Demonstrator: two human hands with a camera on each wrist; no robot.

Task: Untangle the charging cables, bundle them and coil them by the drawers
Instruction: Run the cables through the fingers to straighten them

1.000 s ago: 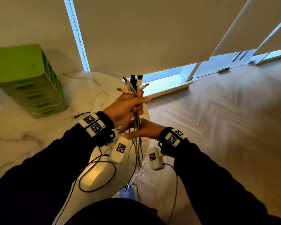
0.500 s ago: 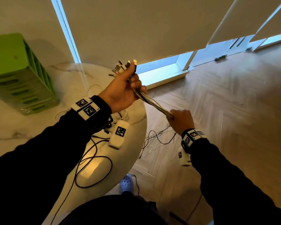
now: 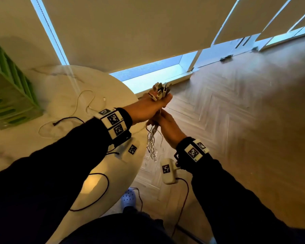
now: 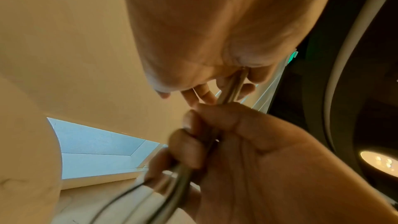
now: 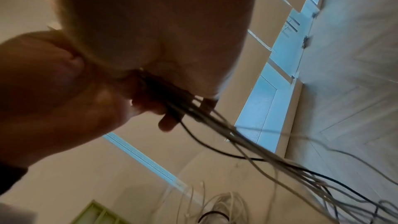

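Note:
Off the table's right edge, my left hand point(image 3: 152, 105) grips a bundle of charging cables point(image 3: 152, 141) just under their plug ends point(image 3: 161, 90), which stick up past the fist. My right hand point(image 3: 165, 125) sits directly below it, fingers curled round the same bundle. The loose white and black strands hang from it toward the floor. The left wrist view shows the cables point(image 4: 233, 89) leaving my palm and entering the right hand's fingers point(image 4: 193, 144). Under the right wrist the cables point(image 5: 215, 125) fan out down and to the right. The green drawers point(image 3: 9, 97) stand at the table's far left.
A white cable point(image 3: 85, 101) and a black cable point(image 3: 67, 118) lie loose on the round marble table point(image 3: 42, 81) near the drawers. Wrist-camera leads point(image 3: 102, 189) trail over the near table edge. Wood floor point(image 3: 236, 120) spreads to the right, window blinds behind.
My right hand, which had slid down the bundle away from the left, is back right beneath the left hand. Both hands have shifted right and lower, off the table edge.

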